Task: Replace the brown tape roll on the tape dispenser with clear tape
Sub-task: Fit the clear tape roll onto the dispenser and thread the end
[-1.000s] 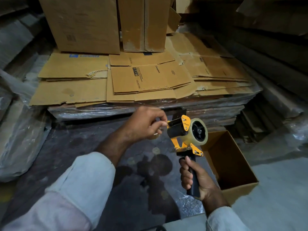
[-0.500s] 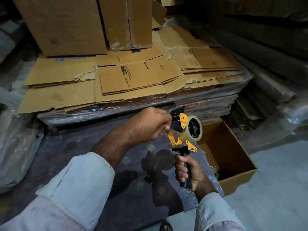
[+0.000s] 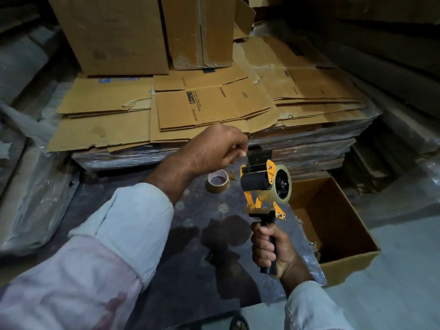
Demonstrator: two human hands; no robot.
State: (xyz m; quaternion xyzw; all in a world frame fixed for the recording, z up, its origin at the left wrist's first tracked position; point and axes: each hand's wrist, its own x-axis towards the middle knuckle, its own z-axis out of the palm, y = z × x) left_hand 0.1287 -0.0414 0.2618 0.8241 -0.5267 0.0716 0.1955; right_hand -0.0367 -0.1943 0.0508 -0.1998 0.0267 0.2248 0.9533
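My right hand (image 3: 271, 252) grips the black handle of the orange tape dispenser (image 3: 260, 186), holding it upright over the dark plastic-covered surface (image 3: 147, 263). A clear tape roll (image 3: 284, 184) sits on its hub at the right side. My left hand (image 3: 214, 148) is just up and left of the dispenser's black roller, thumb and fingers pinched on the loose end of the clear tape. The brown tape roll (image 3: 217, 181) lies flat on the surface behind the dispenser, below my left hand.
An open cardboard box (image 3: 352, 258) stands on the floor right of the dispenser. Flattened cartons (image 3: 209, 106) are stacked on wrapped bundles behind, with upright boxes (image 3: 114, 34) on top. Plastic-wrapped bundles (image 3: 28, 191) lie at the left.
My left hand has lifted up and away from the dispenser's front, drawing the tape end with it and uncovering the brown roll on the surface. The dispenser has turned slightly, its roller facing me.
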